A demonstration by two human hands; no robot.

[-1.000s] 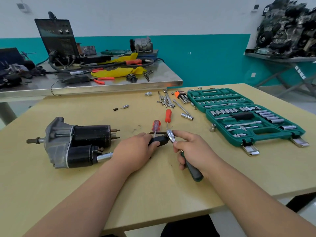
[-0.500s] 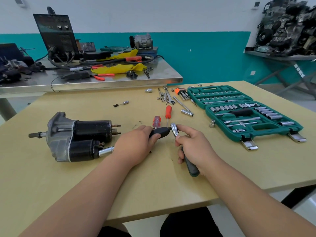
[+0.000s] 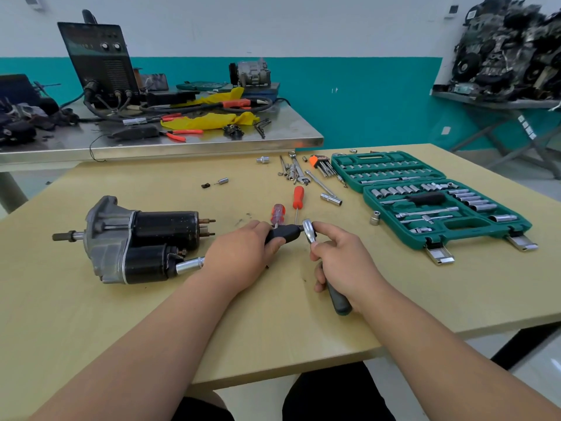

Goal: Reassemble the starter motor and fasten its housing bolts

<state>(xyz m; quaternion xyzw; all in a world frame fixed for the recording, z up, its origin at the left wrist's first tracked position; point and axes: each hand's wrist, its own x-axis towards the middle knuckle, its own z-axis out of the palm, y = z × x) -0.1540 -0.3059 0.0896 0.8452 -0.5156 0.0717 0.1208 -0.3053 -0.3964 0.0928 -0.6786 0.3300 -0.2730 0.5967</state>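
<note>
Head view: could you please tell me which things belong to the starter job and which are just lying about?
In use: black-and-grey starter motor; black-handled socket driver, left hand; chrome ratchet wrench, right hand.
Lying about: red-handled screwdriver; orange-handled screwdriver; green socket case; orange-clipped hex keys.

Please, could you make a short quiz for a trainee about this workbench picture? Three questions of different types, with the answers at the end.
1. True or false: the left hand holds a black-handled driver whose socket end points at the starter motor.
2. What does the right hand grip? A) a hammer B) a ratchet C) pliers
3. Fill the gap: the green socket case on the right lies ____ (open or closed).

Key: 1 true; 2 B; 3 open.
</note>
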